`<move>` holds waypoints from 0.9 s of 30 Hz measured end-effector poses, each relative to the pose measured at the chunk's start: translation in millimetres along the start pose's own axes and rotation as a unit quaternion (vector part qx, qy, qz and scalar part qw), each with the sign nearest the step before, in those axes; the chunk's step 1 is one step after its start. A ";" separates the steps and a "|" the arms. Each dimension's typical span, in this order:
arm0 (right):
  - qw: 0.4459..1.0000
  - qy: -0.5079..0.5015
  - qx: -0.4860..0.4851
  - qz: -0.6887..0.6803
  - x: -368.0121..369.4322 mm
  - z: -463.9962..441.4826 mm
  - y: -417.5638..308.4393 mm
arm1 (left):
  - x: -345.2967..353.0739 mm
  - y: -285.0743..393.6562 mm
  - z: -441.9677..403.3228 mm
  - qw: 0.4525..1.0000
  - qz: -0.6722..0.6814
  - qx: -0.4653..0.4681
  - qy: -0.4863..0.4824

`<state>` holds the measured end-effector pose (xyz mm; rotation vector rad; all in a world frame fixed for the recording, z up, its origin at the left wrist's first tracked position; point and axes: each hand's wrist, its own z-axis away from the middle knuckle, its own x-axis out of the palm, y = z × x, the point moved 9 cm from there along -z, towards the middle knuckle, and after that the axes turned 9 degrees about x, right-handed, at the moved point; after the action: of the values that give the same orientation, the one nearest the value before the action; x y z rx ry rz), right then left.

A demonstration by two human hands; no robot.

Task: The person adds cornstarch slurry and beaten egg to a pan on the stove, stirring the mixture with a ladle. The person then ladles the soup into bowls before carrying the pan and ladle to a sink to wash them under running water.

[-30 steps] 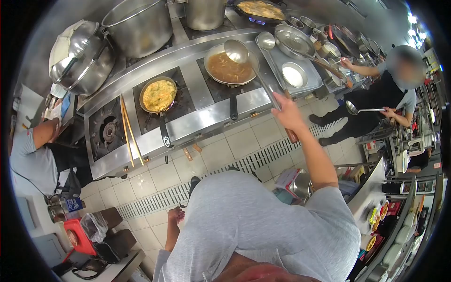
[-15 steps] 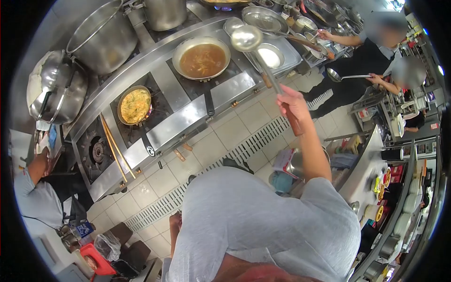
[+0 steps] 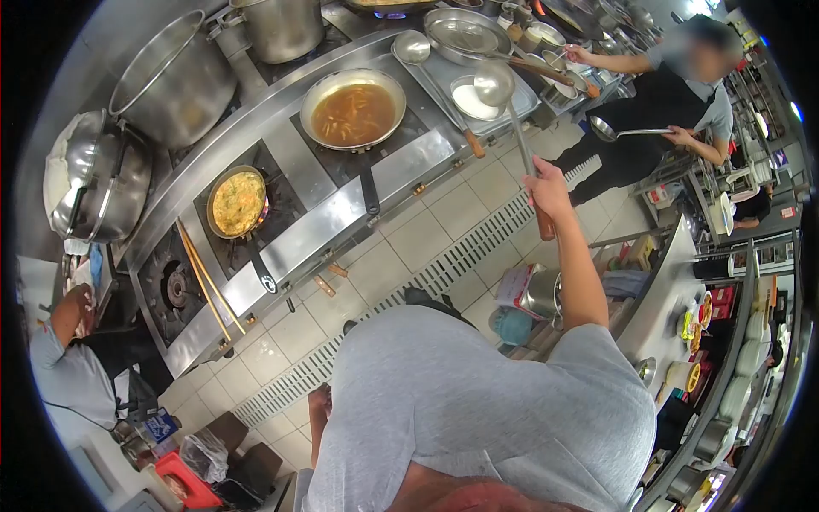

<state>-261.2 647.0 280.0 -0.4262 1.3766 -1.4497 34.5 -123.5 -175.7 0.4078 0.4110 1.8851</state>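
Clearly, in the head view the person's right arm reaches forward and outward from the grey sleeve, elbow only slightly bent, with the forearm rising towards the stove side. The right hand [image 3: 548,186] is closed around the handle of the long ladle [image 3: 495,83], near its wooden end, which juts out below the fist. The ladle slants up and away from the hand, its bowl raised and seen over the edge of the tray [image 3: 518,108], beside the container of white liquid [image 3: 475,100]; whether it touches either, I cannot tell. A second ladle [image 3: 413,48] lies along the tray's near-left edge, its wooden grip poking out past the stove front. The left arm hangs low at the person's side, partly covered by the shirt [image 3: 478,384], and the left hand [image 3: 319,401] is above the floor drain's near side; how far its fingers are open, or whether they have hold of anything, cannot be told. Ahead, the pan of brown sauce [image 3: 353,109] sits on a burner, with the omelette pan [image 3: 239,201] to its left and long chopsticks [image 3: 205,277] beyond that.
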 end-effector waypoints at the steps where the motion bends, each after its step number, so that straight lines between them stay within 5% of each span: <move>1: 1.000 0.006 -0.003 0.004 -0.1 -0.3 1.1 | 3.4 3.4 4.3 1.000 -0.002 -0.001 0.001; 7: 0.999 0.016 0.018 0.028 0.6 -1.1 8.2 | 5.9 6.0 5.6 0.996 0.026 0.081 0.002; 17: 0.958 -0.059 0.127 -0.250 3.4 13.7 1.6 | 16.2 16.7 3.2 0.993 0.006 0.108 -0.042; 26: 0.939 -0.108 0.130 -0.298 17.0 30.1 -36.6 | 3.3 4.9 29.0 0.987 -0.149 -0.044 0.032; 27: 0.939 -0.127 0.126 -0.294 23.8 30.3 -41.9 | 16.0 22.3 41.7 0.991 -0.130 0.011 0.027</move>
<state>-263.7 603.1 316.1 -0.8739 0.8688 -1.9455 30.3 -112.3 -127.3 0.3032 0.4977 1.6418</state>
